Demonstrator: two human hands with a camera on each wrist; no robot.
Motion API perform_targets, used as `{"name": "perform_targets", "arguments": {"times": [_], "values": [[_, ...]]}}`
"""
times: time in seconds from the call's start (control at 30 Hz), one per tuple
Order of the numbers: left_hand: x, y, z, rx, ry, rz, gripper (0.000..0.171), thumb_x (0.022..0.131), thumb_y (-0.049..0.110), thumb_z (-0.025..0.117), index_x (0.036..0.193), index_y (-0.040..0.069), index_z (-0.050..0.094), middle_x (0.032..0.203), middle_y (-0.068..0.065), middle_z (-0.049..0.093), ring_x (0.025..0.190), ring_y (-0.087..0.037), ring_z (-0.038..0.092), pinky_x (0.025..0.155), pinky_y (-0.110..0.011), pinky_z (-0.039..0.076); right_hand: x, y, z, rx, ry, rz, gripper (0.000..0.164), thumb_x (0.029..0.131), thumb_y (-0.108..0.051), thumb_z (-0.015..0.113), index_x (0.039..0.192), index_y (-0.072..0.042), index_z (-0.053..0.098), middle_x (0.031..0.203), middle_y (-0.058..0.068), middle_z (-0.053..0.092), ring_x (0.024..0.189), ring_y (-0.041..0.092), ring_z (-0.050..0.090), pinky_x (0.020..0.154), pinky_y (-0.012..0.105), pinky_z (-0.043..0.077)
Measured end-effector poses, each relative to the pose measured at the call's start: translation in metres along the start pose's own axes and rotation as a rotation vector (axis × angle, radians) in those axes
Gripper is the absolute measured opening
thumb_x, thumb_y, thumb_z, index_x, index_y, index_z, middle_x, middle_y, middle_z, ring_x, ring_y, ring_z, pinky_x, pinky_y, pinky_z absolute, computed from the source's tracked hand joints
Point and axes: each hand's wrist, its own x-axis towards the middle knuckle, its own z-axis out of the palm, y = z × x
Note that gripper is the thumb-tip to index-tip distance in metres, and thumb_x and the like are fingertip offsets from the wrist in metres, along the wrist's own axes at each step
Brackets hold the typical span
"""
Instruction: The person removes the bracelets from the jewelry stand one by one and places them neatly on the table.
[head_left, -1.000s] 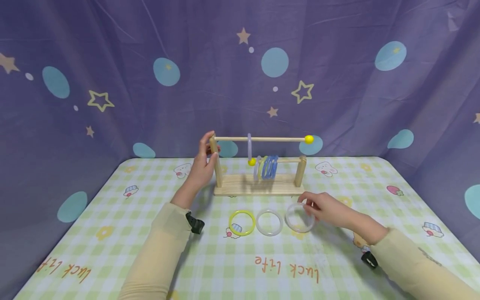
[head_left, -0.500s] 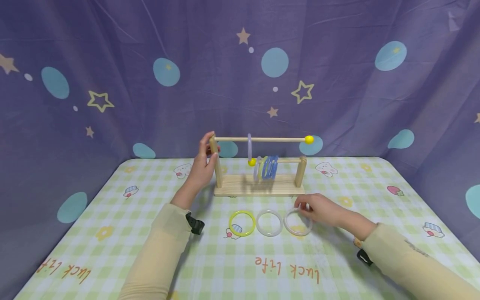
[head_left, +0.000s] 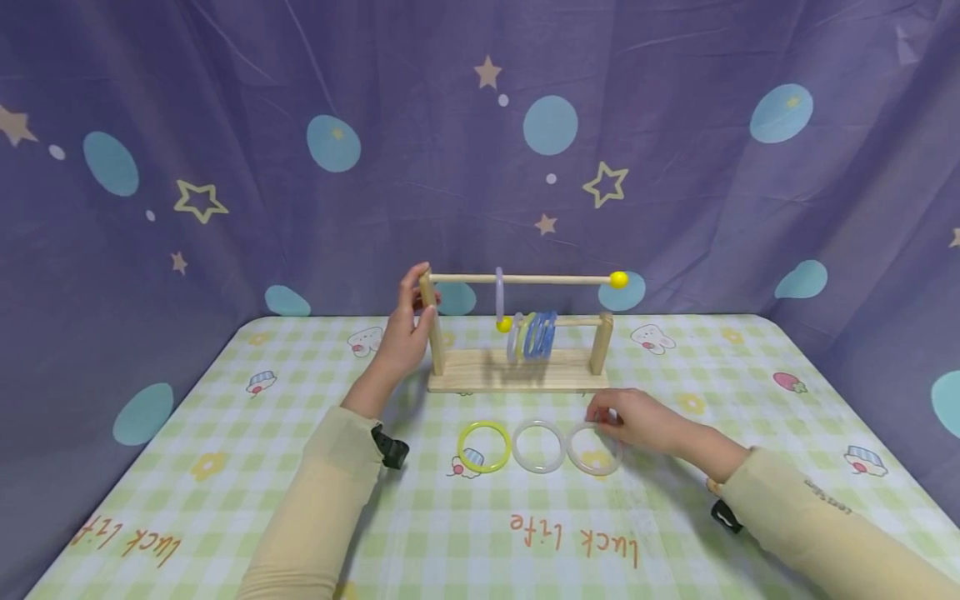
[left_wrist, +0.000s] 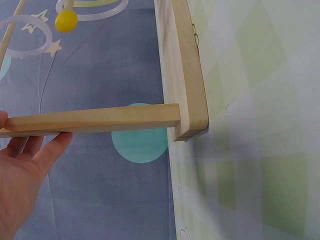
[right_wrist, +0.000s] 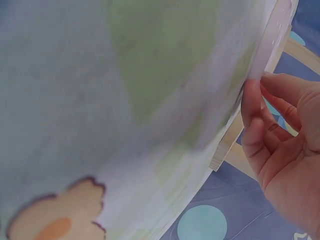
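Observation:
My left hand (head_left: 405,337) grips the tall left post (left_wrist: 110,119) of a wooden ring stand (head_left: 517,382), fingers on one side and thumb on the other. With thumb and fingertips, my right hand (head_left: 641,418) pinches the far edge of a clear, faintly pinkish ring (head_left: 592,473), which lies on the cloth or just off it. To its left lie another clear ring (head_left: 540,470) and a yellow ring (head_left: 484,470). One pale lilac ring (head_left: 499,296) hangs on the stand's upper rod (head_left: 558,279). Several clear, yellow and blue rings (head_left: 538,337) hang together on the lower rod.
Yellow balls cap the upper rod's right end (head_left: 618,279) and the lower rod's left end (head_left: 504,323). A short post (head_left: 602,343) carries the lower rod. A checked cloth (head_left: 420,533) covers the table, and a purple curtain (head_left: 420,200) stands behind it.
My right hand has moved slightly left with the clear ring, bringing it into line beside the other two. The left hand and the stand have stayed put.

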Motion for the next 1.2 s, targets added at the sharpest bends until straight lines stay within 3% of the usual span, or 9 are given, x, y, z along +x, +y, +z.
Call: {"name": "perform_targets", "arguments": {"times": [0.27,0.53,0.7,0.87,1.2], "values": [[-0.001,0.001,-0.001,-0.007,-0.004,-0.012,0.052,0.100,-0.008,0.040,0.146,0.005,0.021,0.119,-0.033,0.052,0.113,-0.048,0.050,0.094,-0.055,0.043,0.005,-0.007,-0.002,-0.078,0.073,0.040,0.010,0.088,-0.010,0.071,0.097,-0.014,0.068,0.084,-0.011,0.062,0.067,0.002,0.053,0.062,0.026,0.047],[-0.001,0.001,0.000,-0.011,-0.006,-0.023,0.051,0.100,-0.007,0.040,0.146,0.005,0.021,0.119,-0.033,0.052,0.113,-0.047,0.051,0.095,-0.054,0.043,0.025,-0.022,-0.006,0.014,0.177,0.070,0.012,0.094,-0.014,0.064,0.104,-0.008,0.069,0.096,-0.004,0.068,0.076,0.008,0.059,0.066,0.033,0.050],[-0.001,0.002,0.000,-0.011,0.000,-0.018,0.051,0.100,-0.008,0.040,0.146,0.005,0.022,0.119,-0.033,0.052,0.113,-0.046,0.051,0.094,-0.055,0.044,0.042,-0.036,-0.009,0.114,0.329,0.054,0.011,0.095,-0.010,0.063,0.104,-0.007,0.068,0.095,0.002,0.068,0.074,0.014,0.062,0.064,0.033,0.051],[0.000,0.000,-0.001,-0.008,0.000,-0.016,0.050,0.100,-0.008,0.039,0.145,0.004,0.021,0.119,-0.033,0.052,0.113,-0.047,0.051,0.094,-0.054,0.043,0.062,-0.050,-0.009,0.307,0.433,0.067,0.013,0.097,-0.010,0.060,0.106,-0.002,0.066,0.093,0.008,0.067,0.073,0.026,0.065,0.060,0.029,0.051],[-0.001,0.000,-0.001,-0.008,-0.001,-0.022,0.051,0.101,-0.006,0.040,0.146,0.006,0.021,0.120,-0.032,0.052,0.113,-0.047,0.051,0.094,-0.054,0.044,0.092,-0.066,-0.011,0.562,0.543,0.064,0.028,0.099,-0.008,0.056,0.126,0.000,0.056,0.122,0.014,0.062,0.091,0.033,0.063,0.064,0.025,0.049]]}}
